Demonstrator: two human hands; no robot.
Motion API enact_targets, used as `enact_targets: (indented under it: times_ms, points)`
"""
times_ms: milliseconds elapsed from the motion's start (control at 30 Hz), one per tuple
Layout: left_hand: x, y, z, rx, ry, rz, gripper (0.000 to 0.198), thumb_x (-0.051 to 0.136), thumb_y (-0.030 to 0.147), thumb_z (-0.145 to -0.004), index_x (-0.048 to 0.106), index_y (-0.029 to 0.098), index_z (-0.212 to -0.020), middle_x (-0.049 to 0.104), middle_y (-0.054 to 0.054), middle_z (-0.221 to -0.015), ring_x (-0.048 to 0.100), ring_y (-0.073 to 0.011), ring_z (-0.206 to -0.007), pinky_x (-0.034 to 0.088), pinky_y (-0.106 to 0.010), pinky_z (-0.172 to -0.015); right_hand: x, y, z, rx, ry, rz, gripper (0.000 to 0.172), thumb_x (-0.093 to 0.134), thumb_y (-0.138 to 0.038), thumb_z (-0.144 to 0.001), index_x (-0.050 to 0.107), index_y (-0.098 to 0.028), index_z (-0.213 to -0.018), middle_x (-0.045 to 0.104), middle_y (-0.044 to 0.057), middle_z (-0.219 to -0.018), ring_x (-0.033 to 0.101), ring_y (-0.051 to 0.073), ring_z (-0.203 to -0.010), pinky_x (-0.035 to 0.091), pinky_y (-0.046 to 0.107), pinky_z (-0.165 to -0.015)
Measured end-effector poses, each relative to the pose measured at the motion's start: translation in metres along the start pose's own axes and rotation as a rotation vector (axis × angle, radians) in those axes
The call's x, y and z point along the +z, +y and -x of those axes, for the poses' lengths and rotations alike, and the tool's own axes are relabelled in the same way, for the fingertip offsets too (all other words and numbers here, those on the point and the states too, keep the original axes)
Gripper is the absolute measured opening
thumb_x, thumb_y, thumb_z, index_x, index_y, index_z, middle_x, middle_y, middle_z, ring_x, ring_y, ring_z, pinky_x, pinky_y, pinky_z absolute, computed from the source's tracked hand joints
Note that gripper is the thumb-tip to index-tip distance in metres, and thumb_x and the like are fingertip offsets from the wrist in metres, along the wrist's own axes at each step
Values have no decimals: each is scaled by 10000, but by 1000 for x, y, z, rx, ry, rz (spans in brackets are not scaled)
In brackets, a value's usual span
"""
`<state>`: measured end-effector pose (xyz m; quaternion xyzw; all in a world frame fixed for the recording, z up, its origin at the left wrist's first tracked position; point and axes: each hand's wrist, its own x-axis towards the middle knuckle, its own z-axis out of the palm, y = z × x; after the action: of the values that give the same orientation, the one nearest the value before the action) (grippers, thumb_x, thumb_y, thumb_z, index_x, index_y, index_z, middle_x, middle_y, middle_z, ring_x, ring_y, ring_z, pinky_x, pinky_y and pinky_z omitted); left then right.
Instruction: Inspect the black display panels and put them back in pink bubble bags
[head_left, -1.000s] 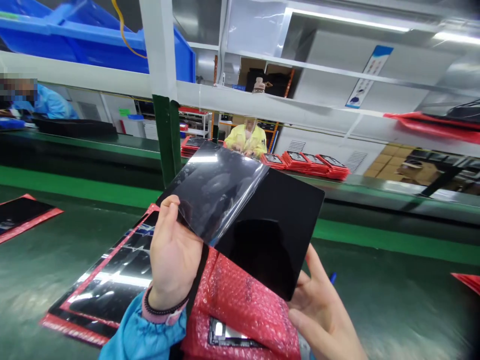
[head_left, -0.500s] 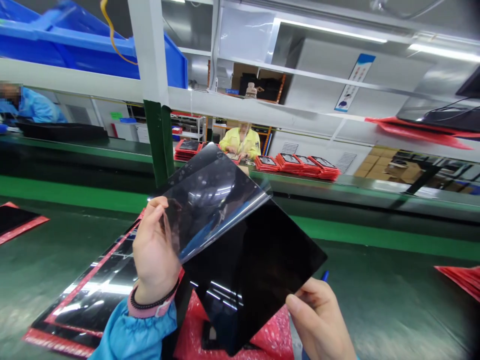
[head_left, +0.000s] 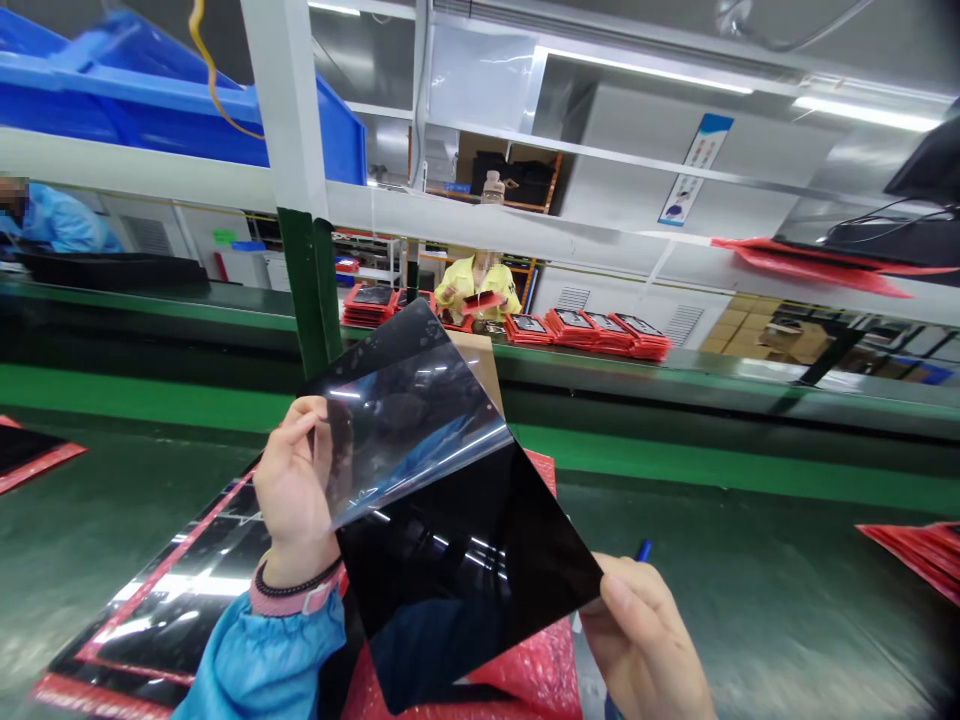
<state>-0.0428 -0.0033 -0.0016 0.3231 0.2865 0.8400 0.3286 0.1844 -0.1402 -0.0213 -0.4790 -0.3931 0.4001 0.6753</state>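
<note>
My left hand (head_left: 296, 490) pinches the edge of a clear protective film (head_left: 412, 430). The film is folded back over the upper part of a glossy black screen panel (head_left: 480, 550) and still touches it there. At the panel's lower right corner, my right hand (head_left: 649, 635) grips it between thumb and fingers. The panel is held up tilted, above red bubble wrap (head_left: 536, 670) on the bench. Lamps reflect as streaks in the bare black surface.
More black panels on red bubble wrap (head_left: 180, 590) lie at left. A red stack (head_left: 915, 555) sits at the right edge, and a blue pen-like thing (head_left: 643, 550) behind my right hand. Across the line, a person in yellow (head_left: 480, 280) works beside red-wrapped stacks (head_left: 574, 325). A post (head_left: 289, 150) stands ahead.
The panel has turned, its right corner now lower and further left. Both hands keep their holds. The film's fold has shifted slightly left. The person in yellow now holds up a red-edged item.
</note>
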Motion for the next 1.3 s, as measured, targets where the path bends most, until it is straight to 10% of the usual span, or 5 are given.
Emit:
enact_targets:
  times_ms: [200, 433, 833, 1067, 1300]
  points:
    - [6, 9, 13, -62, -96, 9, 122, 625, 197, -634, 567, 185, -527, 522, 13, -664, 467, -104, -635, 385, -165, -513, 3, -4, -7, 127, -87, 126, 372, 780, -580, -640, 756, -212, -690, 690, 14, -688, 618, 207, -661, 491, 290, -624]
    - [6, 6, 36, -130, -404, 43, 223, 515, 330, -787, 640, 187, -670, 625, -46, -784, 562, -212, -817, 428, -284, -735, 11, -3, -11, 41, -216, -36, 407, 755, -489, -735, 725, -287, -1087, 723, 34, -1148, 639, 240, -1109, 481, 317, -968]
    - [10, 8, 42, -16, -446, 1, 229, 555, 316, -756, 678, 187, -613, 643, -52, -698, 576, -216, -753, 427, -293, -701, 4, 8, -16, -92, -379, 203, 650, 757, -383, -757, 520, -253, -1348, 560, 83, -1402, 578, 270, -1227, 512, 335, -979]
    - [8, 4, 41, 41, -452, 15, 233, 559, 305, -758, 685, 189, -600, 611, -40, -631, 591, -209, -691, 422, -299, -635, 1, 23, -8, -553, -238, 643, 932, 651, -323, -872, -2, -352, -1537, 300, 43, -1575, 316, 264, -1410, 438, 348, -1060]
    - [4, 5, 40, 136, -441, -32, 226, 564, 293, -718, 689, 207, -551, 607, -41, -553, 559, -203, -599, 432, -311, -569, -7, 24, -17, -749, -299, 870, 1005, 662, -296, -850, -77, -322, -1530, -64, 21, -1623, 121, 344, -1443, 384, 439, -1082]
